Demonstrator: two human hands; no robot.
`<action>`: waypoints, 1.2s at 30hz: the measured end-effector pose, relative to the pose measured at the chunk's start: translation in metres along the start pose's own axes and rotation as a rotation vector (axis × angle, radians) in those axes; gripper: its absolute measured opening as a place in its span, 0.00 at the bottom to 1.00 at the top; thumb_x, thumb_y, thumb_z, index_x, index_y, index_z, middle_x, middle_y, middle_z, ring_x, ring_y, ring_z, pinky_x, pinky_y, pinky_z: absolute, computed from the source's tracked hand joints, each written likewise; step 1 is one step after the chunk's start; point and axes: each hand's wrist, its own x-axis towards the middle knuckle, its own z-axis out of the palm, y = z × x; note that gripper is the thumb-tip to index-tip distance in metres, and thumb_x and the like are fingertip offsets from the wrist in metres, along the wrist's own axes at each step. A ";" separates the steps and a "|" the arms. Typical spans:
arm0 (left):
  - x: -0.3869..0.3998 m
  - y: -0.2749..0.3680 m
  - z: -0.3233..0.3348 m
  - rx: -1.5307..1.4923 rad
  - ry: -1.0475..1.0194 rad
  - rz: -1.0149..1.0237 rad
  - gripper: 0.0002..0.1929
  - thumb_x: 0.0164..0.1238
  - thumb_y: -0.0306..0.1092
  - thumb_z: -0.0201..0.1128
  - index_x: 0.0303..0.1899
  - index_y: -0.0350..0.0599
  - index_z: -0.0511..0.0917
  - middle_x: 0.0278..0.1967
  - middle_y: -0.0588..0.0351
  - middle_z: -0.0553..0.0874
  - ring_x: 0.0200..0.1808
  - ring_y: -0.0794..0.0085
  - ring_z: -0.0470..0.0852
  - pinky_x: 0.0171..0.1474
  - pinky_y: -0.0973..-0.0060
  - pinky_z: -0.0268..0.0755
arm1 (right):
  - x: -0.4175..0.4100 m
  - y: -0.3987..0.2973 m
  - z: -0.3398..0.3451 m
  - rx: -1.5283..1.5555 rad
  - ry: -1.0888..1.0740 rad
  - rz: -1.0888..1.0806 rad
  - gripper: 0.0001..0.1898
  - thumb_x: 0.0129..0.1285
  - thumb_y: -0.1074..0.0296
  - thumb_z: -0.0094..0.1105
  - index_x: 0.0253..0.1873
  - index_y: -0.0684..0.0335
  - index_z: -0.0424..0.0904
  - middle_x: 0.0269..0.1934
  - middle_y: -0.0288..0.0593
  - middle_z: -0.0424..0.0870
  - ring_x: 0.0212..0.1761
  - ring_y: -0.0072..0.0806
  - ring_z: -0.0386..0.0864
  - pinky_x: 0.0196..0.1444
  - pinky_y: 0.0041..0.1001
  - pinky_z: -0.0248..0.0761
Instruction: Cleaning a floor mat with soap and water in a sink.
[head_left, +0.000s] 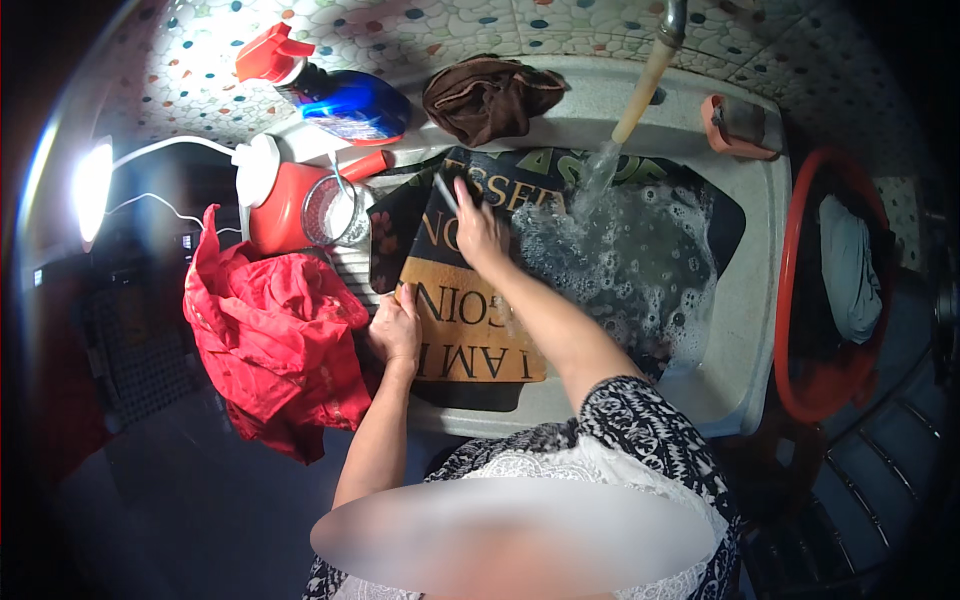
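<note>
A black and orange mat (480, 300) bearing large printed lettering lies over the left part of a light sink basin (739, 330). My left hand (396, 328) grips its left edge, thumb on top. Over the mat's dark part, my right hand (480, 229) holds a pale, narrow object (446, 192), mostly hidden by the fingers; its kind is unclear. Beneath lie more dark mats (724, 217), one with green lettering. Water runs from a yellowish hose (645, 90) on a metal tap (673, 26) into foamy water (637, 247) right of my right hand.
Left stand a red cloth (281, 337), a glass (330, 214), a red container (281, 206) and a lit lamp (94, 191). Behind are a blue spray bottle (352, 105), brown cloth (487, 97) and soap dish (739, 127). A red tub (791, 285) holding cloth is right.
</note>
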 end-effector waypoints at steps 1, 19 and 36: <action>0.001 0.000 0.003 0.002 -0.004 0.009 0.27 0.71 0.57 0.43 0.28 0.42 0.76 0.22 0.43 0.82 0.26 0.49 0.83 0.28 0.56 0.74 | 0.017 0.007 0.002 -0.053 0.106 -0.051 0.28 0.67 0.64 0.45 0.70 0.31 0.54 0.36 0.57 0.75 0.35 0.52 0.79 0.40 0.46 0.73; 0.003 -0.012 0.009 -0.001 0.110 0.052 0.26 0.68 0.58 0.49 0.24 0.44 0.75 0.19 0.46 0.82 0.20 0.52 0.82 0.21 0.59 0.73 | -0.171 0.103 -0.103 -0.526 -0.604 -0.042 0.27 0.66 0.69 0.40 0.69 0.37 0.58 0.41 0.64 0.75 0.38 0.54 0.81 0.37 0.45 0.76; 0.000 -0.009 0.002 0.058 0.023 0.007 0.26 0.71 0.57 0.43 0.30 0.43 0.77 0.23 0.43 0.83 0.27 0.49 0.84 0.29 0.57 0.75 | -0.169 0.044 0.001 0.136 -0.387 -0.213 0.29 0.67 0.61 0.47 0.72 0.37 0.52 0.28 0.61 0.74 0.28 0.52 0.78 0.30 0.47 0.73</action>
